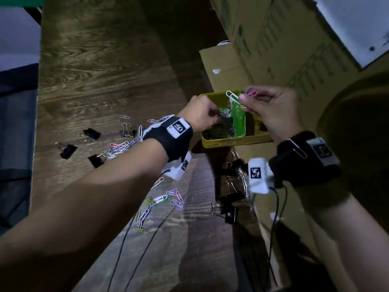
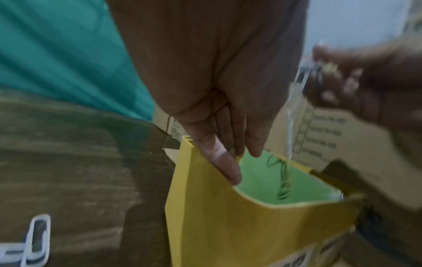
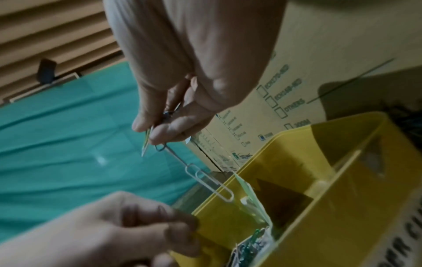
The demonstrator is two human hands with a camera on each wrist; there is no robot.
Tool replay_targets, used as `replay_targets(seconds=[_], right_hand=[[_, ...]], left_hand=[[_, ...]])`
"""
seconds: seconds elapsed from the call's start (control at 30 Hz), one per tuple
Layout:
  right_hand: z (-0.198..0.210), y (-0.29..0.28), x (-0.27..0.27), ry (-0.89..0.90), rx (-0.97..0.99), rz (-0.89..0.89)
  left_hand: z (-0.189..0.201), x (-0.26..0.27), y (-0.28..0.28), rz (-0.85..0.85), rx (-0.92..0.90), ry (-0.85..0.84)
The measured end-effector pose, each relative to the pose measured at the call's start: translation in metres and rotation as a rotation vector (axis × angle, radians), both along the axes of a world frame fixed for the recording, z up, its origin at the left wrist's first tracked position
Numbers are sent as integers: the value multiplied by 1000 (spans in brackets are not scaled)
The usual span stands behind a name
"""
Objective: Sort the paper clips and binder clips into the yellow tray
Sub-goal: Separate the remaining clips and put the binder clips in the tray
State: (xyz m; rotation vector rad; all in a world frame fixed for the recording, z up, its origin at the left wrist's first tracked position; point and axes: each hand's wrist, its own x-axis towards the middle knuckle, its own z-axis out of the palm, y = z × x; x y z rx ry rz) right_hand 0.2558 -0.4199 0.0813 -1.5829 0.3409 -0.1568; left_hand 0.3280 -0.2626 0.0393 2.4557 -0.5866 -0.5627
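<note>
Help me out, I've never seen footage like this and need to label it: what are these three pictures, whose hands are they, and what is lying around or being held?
There is no machine, just a person wearing three cameras. The big picture is from the head, looking down; the other two sit on each wrist, looking along the fingers. The right hand pinches linked paper clips, a white paper clip dangling over the yellow tray. The left hand reaches into the tray's heap of clips beside a green divider. On the wooden table lie loose paper clips and black binder clips. Cardboard boxes stand behind.
</note>
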Motion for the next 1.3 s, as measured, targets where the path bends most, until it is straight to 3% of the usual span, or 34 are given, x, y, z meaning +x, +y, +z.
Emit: replay_targets(seconds=[0.1,0.2,0.33,0.47,0.57,0.67,0.77,0.87,0.97,1.1,1.3], right_hand=[[-14,6,21,76,-107,44],[-30,19,33,207,-310,127],[-48,33,34,327,-732,302],[-57,42,25,368,-842,382],[-51,56,8,219,-843,324],[-42,80,-28,-18,-866,301],[-60,110,-77,-33,-842,529],[-94,138,-116,179,-933,827],[-114,159,-143,378,-1021,918],[-122,190,-160,370,-987,876],[-122,209,-149,408,-954,861]], left_hand=[[-4,-7,19,249,-370,138],[-12,-17,52,374,-484,199],[-22,-43,98,266,-236,213],[-44,-78,133,40,3,26],[-71,-108,145,-169,65,-37],[-93,-143,153,-314,256,-28],[-105,-178,173,-368,315,-42],[-108,-198,200,-431,278,-142],[-98,-205,227,-349,220,-188],[-88,-213,235,-226,325,-122],[-85,-214,197,-88,241,-114]])
